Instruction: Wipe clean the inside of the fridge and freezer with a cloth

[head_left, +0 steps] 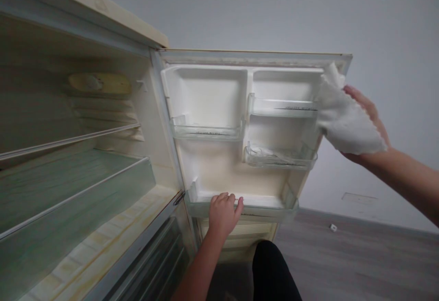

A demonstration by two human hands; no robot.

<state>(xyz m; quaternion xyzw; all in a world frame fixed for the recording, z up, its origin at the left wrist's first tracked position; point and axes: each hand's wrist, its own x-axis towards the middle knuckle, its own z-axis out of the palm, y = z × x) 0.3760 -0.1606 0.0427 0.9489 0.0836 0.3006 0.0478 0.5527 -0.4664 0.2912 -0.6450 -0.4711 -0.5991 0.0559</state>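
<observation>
Cloth (346,120), soft and light, we judge best pinched by its bunched edge; our right hand (365,125) grips it beside the fridge door (219,168) while our left hand (223,210) clasps the door's bottom shelf rail (260,207).

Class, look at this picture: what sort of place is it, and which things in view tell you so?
Probably a home kitchen or utility room: an open fridge door with clear shelf bins, glass shelves inside, and a wood-look floor under a plain wall.

i see my right hand (366,125) gripping a white cloth (346,120), soft, matt, with a scalloped edge. the fridge door (222,168) lining is smooth, yellowed plastic; its door shelves (206,131) are clear glossy plastic. the glass shelves (68,173) look shiny. the floor (360,260) is matt grey wood-grain.
</observation>
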